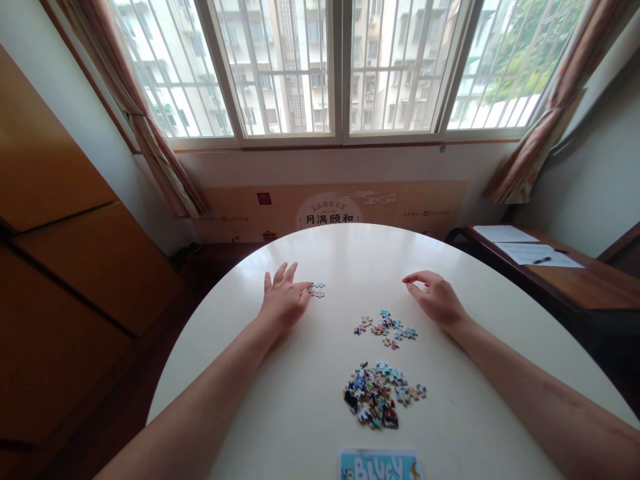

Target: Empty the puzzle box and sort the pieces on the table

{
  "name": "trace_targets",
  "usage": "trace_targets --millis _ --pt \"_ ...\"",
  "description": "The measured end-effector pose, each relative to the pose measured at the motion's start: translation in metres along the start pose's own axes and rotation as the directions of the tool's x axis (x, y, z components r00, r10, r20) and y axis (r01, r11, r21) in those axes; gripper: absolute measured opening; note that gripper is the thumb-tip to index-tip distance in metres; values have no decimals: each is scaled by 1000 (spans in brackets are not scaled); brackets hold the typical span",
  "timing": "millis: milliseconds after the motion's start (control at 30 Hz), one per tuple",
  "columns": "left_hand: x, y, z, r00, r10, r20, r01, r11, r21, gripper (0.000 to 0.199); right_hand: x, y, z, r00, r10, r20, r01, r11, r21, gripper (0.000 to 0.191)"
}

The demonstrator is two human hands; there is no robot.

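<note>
My left hand [286, 297] is over the far left part of the table with its fingers spread. The fingertip on its right side reaches a small cluster of pale puzzle pieces [318, 289], partly covering its edge. My right hand [434, 297] is at the far right, its thumb and forefinger curled close together; no piece shows between them. Nearest to it, toward the middle, lies a loose group of colourful puzzle pieces [386, 325]. Closer to me is a denser heap of mixed puzzle pieces [375, 393].
Everything lies on a round white table [280, 427]. At the near edge of view is a blue card or box [380, 465] lettered "BLUEY". A wooden side table [590, 283] with papers [540, 255] and pens stands right. Beyond are a printed panel [430, 200] and barred windows.
</note>
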State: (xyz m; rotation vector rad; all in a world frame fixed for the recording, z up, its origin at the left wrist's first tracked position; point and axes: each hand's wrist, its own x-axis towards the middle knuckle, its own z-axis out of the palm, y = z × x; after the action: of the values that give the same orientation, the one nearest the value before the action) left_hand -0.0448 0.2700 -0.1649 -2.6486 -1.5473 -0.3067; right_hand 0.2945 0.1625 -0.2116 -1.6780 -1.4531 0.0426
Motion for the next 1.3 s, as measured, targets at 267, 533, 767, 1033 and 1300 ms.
trace_targets --millis 267,533,767,1033,1300 --pt "0 1 1 1000 -11 4 11 1000 3 40 0 -3 -1 1000 -28 15 28 999 -29 26" --pt "-3 8 0 996 84 10 -84 996 -8 42 0 -2 -1 999 -31 17 32 999 -35 27" --pt "-1 15 4 995 89 41 -88 996 -30 43 0 -4 -1 999 -32 21 33 999 -42 26" --pt "-1 3 -8 998 26 -62 -29 998 -49 43 -1 -5 -1 999 -26 22 27 999 -46 27" --pt "-10 5 -17 999 49 -1 -49 999 -15 37 -1 -6 -2 999 -21 29 22 999 -48 27"
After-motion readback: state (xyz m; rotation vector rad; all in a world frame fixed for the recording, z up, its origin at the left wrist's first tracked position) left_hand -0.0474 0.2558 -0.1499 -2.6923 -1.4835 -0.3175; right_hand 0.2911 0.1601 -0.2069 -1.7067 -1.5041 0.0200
